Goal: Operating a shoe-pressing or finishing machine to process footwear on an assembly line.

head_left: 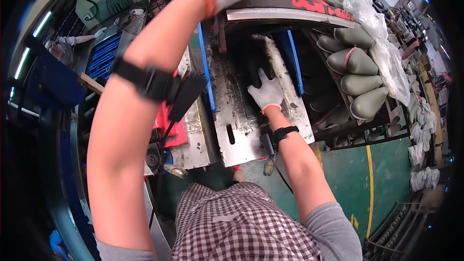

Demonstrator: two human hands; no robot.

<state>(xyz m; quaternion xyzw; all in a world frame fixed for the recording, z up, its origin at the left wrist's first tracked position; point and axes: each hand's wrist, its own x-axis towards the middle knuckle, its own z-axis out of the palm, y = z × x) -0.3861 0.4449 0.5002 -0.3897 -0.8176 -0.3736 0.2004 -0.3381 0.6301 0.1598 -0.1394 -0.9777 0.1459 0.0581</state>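
right hand (267, 93) over plate (244, 147) | footwear (360, 63) right of plate | plastic wrap (390, 60) right of footwear

Green floor (344, 176), yellow stripe (370, 183) at right. Tube lights (42, 24) lit upper left. Dark rack (394, 229) lower right.

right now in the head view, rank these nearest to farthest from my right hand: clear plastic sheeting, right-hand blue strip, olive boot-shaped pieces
From your right hand:
1. Right-hand blue strip: just to its right
2. Olive boot-shaped pieces: farther right
3. Clear plastic sheeting: right, beyond those pieces
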